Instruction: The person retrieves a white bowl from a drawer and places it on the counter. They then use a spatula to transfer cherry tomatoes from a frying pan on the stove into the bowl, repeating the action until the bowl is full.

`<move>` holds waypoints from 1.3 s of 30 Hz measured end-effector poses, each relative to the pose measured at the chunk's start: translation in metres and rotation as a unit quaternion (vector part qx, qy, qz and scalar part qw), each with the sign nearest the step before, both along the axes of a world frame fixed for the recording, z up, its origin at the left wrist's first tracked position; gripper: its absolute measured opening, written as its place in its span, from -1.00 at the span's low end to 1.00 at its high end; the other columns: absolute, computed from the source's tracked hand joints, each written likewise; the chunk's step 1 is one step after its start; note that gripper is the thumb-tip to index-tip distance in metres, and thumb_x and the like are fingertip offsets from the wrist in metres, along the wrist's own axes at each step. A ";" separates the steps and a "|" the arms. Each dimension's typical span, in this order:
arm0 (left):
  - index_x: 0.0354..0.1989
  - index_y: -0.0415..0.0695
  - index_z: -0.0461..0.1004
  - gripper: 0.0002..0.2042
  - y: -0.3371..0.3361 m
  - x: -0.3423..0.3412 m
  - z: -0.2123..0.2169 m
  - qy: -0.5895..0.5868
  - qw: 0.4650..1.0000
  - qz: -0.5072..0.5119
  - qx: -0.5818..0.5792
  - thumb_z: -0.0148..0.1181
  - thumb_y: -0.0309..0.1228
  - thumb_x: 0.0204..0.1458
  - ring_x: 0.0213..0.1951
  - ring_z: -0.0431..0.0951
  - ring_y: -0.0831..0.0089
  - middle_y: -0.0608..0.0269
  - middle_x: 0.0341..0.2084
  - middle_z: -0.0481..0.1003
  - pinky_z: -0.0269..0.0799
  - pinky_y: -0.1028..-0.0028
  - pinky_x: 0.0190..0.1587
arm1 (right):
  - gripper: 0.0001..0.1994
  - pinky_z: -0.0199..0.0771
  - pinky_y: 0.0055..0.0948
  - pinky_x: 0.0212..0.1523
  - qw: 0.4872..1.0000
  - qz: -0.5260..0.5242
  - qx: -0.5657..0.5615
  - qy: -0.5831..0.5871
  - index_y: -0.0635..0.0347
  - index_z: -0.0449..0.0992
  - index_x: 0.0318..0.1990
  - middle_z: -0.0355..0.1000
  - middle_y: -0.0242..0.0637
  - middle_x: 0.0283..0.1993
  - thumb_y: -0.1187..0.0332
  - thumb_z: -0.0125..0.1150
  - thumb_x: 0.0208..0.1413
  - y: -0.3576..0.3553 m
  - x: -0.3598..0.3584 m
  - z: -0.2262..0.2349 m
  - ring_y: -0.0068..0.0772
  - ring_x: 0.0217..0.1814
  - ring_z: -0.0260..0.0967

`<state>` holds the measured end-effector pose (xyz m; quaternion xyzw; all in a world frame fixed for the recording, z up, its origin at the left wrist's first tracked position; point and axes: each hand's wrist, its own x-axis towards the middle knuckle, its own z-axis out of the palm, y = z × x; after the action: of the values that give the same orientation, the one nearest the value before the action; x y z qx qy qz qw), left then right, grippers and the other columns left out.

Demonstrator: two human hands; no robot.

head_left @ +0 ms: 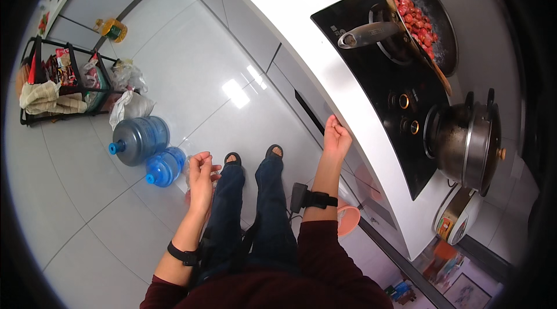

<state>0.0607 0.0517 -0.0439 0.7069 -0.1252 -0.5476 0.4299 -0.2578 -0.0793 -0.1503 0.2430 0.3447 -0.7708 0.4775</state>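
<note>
My left hand [201,180] hangs over the floor beside my leg, with its fingers loosely bent and apart, and nothing in it. Close to the front edge of the white counter [325,59] is my right hand [336,138], its fingers loosely curled and no object visible in them. On the black gas hob [377,91] a frying pan [444,48] holds reddish chunks of food [415,19]. The pan handle [371,35] points toward the counter's front edge. A wooden spatula [441,77] rests at the pan's rim.
A lidded steel pot [464,146] stands on the hob's nearer end, beside a rice cooker [458,213]. Two blue water jugs [142,138] lie left of my feet. Behind them are a black rack [69,80] with bags and an oil bottle [113,30]. A pink bucket [348,219] sits below the counter.
</note>
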 end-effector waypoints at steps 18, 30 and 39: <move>0.01 -0.15 0.31 -0.75 -0.007 -0.014 -0.008 -0.003 0.999 -0.037 0.010 -0.03 -0.28 0.27 -0.26 0.47 0.53 0.29 -0.15 0.35 0.39 0.54 -0.28 | -0.38 0.34 -0.26 0.20 0.998 0.039 0.041 0.035 0.46 0.36 -0.01 0.35 -0.10 0.05 0.86 -0.28 -0.39 0.016 0.016 0.006 -0.20 0.15 0.30; 0.01 -0.18 0.30 -0.76 -0.032 -0.013 -0.015 -0.002 0.996 -0.085 -0.003 -0.03 -0.35 0.24 -0.23 0.48 0.51 0.27 -0.13 0.36 0.37 0.54 -0.26 | -0.60 0.34 -0.23 0.19 0.988 0.141 0.054 0.036 0.55 0.37 -0.22 0.31 -0.11 -0.25 0.82 -0.22 -0.33 0.035 0.027 0.021 -0.22 -0.07 0.33; -0.02 -0.08 0.32 -0.79 -0.003 -0.007 -0.059 0.021 0.997 -0.058 0.047 -0.01 -0.34 0.22 -0.22 0.47 0.52 0.35 -0.19 0.38 0.36 0.56 -0.24 | -0.70 0.44 -0.26 0.03 0.936 0.241 0.173 0.188 0.29 0.36 -0.11 0.43 -0.17 -0.07 0.73 -0.12 -0.01 0.048 0.007 -0.075 -0.29 0.01 0.43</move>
<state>0.0539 0.0484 -0.1033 0.7063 -0.1312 -0.5911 0.3667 -0.2508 -0.0309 -0.2250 0.0823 0.6039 -0.5927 0.5265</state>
